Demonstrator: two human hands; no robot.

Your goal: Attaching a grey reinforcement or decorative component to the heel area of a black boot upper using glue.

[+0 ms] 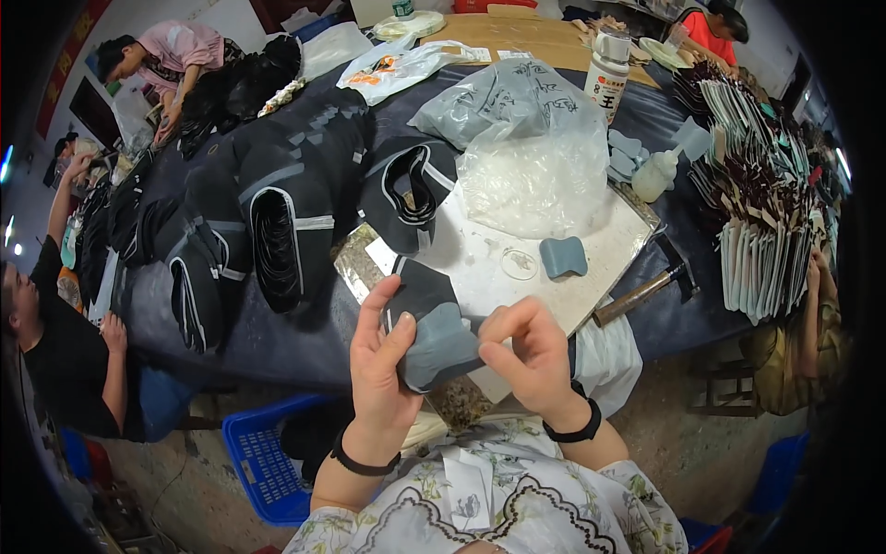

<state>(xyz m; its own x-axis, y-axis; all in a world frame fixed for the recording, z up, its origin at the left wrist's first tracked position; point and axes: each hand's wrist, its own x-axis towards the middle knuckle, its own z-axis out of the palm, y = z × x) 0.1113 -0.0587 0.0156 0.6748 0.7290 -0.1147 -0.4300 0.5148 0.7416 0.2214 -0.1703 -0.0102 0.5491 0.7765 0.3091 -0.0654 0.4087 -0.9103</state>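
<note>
We cannot see the underside of the black cloth piece with a smooth grey-blue patch; most of the left hand's fingers are hidden behind it. The crinkled clear plastic bag covers the far part of the white flat board. We find the piece between both hands, above the board's near side. Left hand: grips the piece, thumb across its face. Right hand: fingers curled at the right edge; whether thumb and forefinger pinch it, we cannot tell.
</note>
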